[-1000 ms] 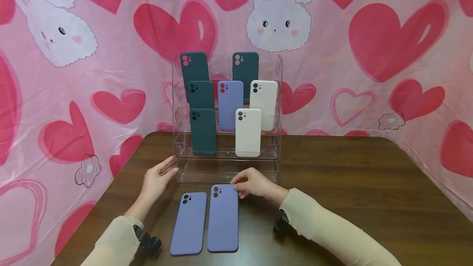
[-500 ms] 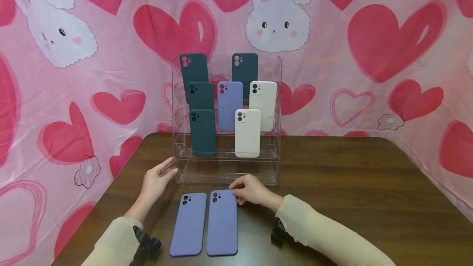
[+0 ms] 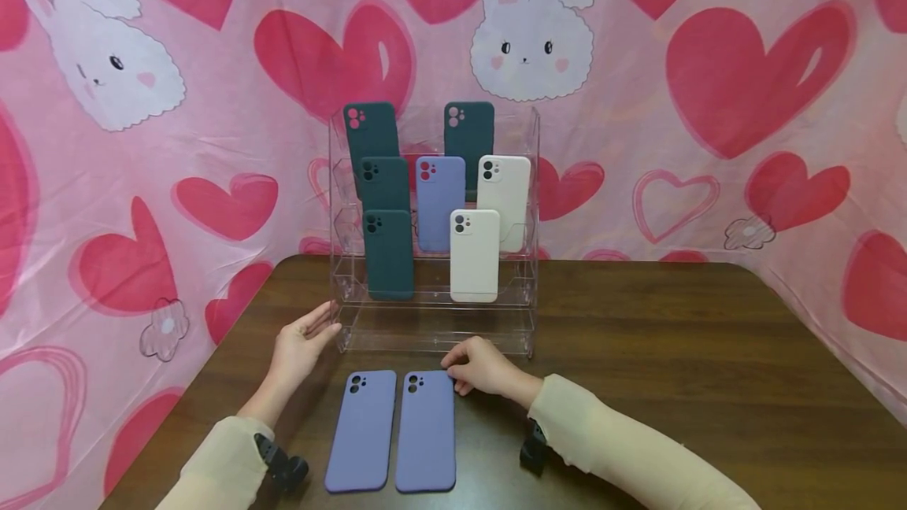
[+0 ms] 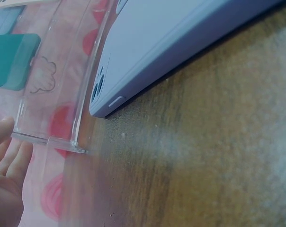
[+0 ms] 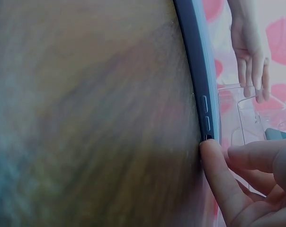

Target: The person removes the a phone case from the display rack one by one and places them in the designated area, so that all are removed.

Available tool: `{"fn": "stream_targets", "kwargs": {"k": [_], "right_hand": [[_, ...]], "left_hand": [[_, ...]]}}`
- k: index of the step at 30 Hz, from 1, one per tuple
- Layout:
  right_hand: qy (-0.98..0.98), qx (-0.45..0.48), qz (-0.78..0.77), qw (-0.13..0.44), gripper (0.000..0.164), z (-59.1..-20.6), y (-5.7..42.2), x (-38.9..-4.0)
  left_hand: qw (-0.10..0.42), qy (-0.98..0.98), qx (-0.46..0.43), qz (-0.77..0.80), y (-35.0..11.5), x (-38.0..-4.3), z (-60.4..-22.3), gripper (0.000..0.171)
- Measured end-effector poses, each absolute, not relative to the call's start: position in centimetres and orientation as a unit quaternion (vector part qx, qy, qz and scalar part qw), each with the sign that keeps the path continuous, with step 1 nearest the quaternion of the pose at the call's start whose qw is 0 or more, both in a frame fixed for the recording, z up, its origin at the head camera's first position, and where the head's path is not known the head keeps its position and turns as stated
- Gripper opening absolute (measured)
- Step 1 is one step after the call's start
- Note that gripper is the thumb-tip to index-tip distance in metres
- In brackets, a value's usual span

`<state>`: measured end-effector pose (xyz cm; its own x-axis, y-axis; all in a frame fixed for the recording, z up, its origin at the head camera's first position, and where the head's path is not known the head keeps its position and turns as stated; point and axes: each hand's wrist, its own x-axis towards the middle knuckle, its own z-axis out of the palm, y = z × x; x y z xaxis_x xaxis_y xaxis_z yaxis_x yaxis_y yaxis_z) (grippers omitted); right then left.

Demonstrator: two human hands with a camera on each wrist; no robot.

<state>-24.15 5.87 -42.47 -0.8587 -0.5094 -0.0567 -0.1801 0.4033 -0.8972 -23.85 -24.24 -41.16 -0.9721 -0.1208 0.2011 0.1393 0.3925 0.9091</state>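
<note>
My left hand touches the left front side of a clear acrylic display rack with its fingers extended. In the left wrist view, its thumb and fingers meet the rack's end. My right hand pinches the top right corner of a purple phone case that lies on the table. The right wrist view shows fingertips right at that case's side edge, beside its button cutouts. To its left lies a second purple phone case, camera cutout toward the rack.
Upright on the rack's tiers stand dark green cases, a purple case and white cases. The brown wooden table reaches back to a pink cloth with hearts and rabbits.
The right purple case has come slightly toward me and its top end has lowered, level with the other case. My right hand moved down with it. The left hand stayed at the rack.
</note>
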Motion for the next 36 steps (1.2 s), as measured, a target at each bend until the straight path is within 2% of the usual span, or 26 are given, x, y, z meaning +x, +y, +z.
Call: {"fn": "stream_targets", "kwargs": {"k": [19,25,36], "right_hand": [[0.814,-0.251,-0.490,0.183,0.020,-40.7,6.7,-24.6],[0.806,-0.284,-0.492,0.165,0.024,-38.3,7.3,-25.0],[0.805,-0.286,-0.508,0.114,0.031,-33.1,9.0,-26.1]], "left_hand": [[0.110,-0.828,-0.002,-0.550,-24.3,-23.8,-41.2,0.048],[0.114,-0.827,-0.006,-0.551,-24.4,-23.9,-41.3,0.048],[0.112,-0.828,-0.003,-0.550,-24.4,-23.9,-41.4,0.048]]}}
